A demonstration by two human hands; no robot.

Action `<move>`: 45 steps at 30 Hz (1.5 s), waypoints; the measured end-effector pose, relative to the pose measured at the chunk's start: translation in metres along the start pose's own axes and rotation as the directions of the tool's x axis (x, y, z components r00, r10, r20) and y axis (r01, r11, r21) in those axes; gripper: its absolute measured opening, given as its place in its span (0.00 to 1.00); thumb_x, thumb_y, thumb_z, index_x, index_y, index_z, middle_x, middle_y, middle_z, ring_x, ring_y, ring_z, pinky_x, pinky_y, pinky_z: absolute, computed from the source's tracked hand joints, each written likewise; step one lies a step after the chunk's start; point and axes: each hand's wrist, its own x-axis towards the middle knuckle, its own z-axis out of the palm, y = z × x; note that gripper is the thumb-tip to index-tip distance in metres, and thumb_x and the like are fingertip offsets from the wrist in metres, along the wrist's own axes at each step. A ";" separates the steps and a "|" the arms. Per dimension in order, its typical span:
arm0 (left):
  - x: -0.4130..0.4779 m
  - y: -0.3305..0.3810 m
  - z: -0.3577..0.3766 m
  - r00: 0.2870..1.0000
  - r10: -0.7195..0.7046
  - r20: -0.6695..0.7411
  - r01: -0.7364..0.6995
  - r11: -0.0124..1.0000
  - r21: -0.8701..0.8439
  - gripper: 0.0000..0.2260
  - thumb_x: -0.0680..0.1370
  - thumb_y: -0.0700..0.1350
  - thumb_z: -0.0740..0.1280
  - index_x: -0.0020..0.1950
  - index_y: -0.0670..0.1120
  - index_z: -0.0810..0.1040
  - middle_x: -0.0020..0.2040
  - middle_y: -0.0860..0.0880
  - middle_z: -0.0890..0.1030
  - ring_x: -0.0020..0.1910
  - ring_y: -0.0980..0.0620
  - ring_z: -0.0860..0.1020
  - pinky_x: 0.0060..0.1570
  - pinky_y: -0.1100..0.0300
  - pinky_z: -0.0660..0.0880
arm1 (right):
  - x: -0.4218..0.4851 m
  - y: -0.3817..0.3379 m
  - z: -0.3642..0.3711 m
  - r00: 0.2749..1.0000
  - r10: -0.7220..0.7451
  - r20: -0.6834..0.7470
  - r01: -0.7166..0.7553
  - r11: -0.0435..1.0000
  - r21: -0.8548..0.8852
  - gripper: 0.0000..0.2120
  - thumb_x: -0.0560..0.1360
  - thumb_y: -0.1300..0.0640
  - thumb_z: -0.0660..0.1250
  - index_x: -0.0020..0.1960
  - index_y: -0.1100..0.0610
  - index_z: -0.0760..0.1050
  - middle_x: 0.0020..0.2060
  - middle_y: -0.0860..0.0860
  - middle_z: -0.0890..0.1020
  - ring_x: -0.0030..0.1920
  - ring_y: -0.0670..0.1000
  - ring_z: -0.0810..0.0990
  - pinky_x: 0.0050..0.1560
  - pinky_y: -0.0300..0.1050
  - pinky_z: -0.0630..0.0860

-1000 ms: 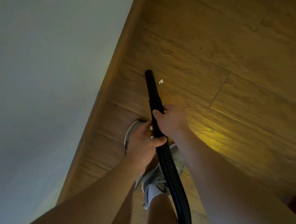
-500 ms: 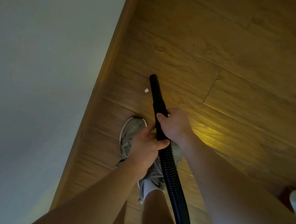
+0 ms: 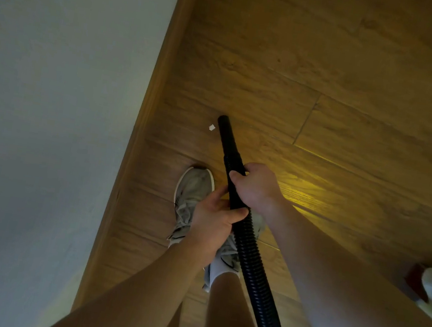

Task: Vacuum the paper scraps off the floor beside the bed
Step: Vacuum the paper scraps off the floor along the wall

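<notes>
The right hand (image 3: 256, 189) is curled tight round the black vacuum nozzle (image 3: 226, 138), and the left hand (image 3: 214, 219) is clamped just behind it where the ribbed hose (image 3: 253, 259) begins. The nozzle's long axis points away and slightly left. Its tip is on the wooden floor (image 3: 337, 69) just right of a white paper scrap (image 3: 211, 127), near the bed (image 3: 52, 81).

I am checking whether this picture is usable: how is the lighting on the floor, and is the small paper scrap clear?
Head view: dim overall, with a yellow glare patch on the floor beside the right hand. Head view: the paper scrap is tiny but distinct, left of the vacuum hose tip. Head view: the forearms near the bottom edge look stretched by the wide lens.
</notes>
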 end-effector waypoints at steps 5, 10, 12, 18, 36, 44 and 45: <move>-0.006 -0.007 -0.010 1.000 0.002 -0.030 -0.002 1.000 -0.020 0.21 0.77 0.30 0.69 0.64 0.51 0.78 0.53 0.45 0.87 0.55 0.43 0.85 0.61 0.38 0.78 | -0.004 -0.003 0.012 1.000 -0.008 0.025 0.009 0.999 -0.046 0.13 0.79 0.49 0.65 0.55 0.58 0.80 0.41 0.53 0.82 0.42 0.54 0.81 0.38 0.44 0.76; -0.011 -0.015 -0.016 0.999 0.016 -0.036 -0.017 0.999 -0.035 0.24 0.77 0.29 0.68 0.71 0.45 0.75 0.55 0.44 0.86 0.56 0.43 0.85 0.61 0.40 0.78 | -0.011 0.000 0.020 0.999 -0.012 0.043 0.014 0.998 -0.054 0.12 0.79 0.50 0.65 0.53 0.57 0.80 0.42 0.54 0.82 0.41 0.54 0.80 0.34 0.42 0.71; -0.013 -0.019 -0.015 0.999 0.019 -0.029 -0.020 0.999 -0.049 0.22 0.77 0.28 0.67 0.68 0.46 0.77 0.53 0.45 0.87 0.56 0.44 0.85 0.62 0.41 0.78 | -0.013 0.004 0.022 0.999 -0.016 0.040 0.018 0.998 -0.060 0.12 0.79 0.50 0.65 0.53 0.57 0.80 0.38 0.51 0.80 0.39 0.52 0.79 0.32 0.41 0.70; -0.017 -0.037 -0.012 1.000 0.009 -0.030 -0.010 0.999 -0.038 0.19 0.77 0.29 0.68 0.54 0.55 0.80 0.52 0.48 0.87 0.54 0.45 0.85 0.59 0.40 0.80 | -0.020 0.024 0.027 0.999 -0.005 0.035 0.006 0.999 -0.033 0.12 0.79 0.49 0.65 0.57 0.55 0.80 0.36 0.48 0.79 0.36 0.48 0.78 0.31 0.40 0.70; -0.029 -0.051 0.016 0.999 0.013 0.035 -0.019 0.986 0.168 0.23 0.78 0.32 0.70 0.68 0.52 0.76 0.54 0.48 0.86 0.53 0.48 0.85 0.56 0.45 0.82 | -0.049 0.067 0.006 0.996 0.020 -0.091 -0.005 0.987 0.159 0.19 0.79 0.47 0.66 0.67 0.53 0.76 0.55 0.52 0.84 0.54 0.54 0.82 0.51 0.44 0.77; -0.040 -0.053 0.022 0.999 -0.001 0.044 -0.010 0.973 0.229 0.20 0.78 0.33 0.70 0.62 0.55 0.77 0.51 0.50 0.87 0.51 0.48 0.86 0.57 0.41 0.81 | -0.064 0.078 0.002 0.992 0.041 -0.119 -0.013 0.973 0.229 0.15 0.78 0.48 0.68 0.62 0.51 0.77 0.49 0.50 0.83 0.49 0.53 0.82 0.49 0.45 0.78; -0.041 -0.054 0.019 0.999 -0.003 0.048 -0.009 0.971 0.240 0.19 0.78 0.33 0.70 0.60 0.56 0.77 0.50 0.50 0.87 0.50 0.47 0.86 0.56 0.39 0.81 | -0.065 0.078 0.005 0.992 0.047 -0.121 -0.018 0.973 0.228 0.14 0.78 0.49 0.68 0.62 0.51 0.77 0.48 0.49 0.82 0.47 0.52 0.81 0.48 0.45 0.77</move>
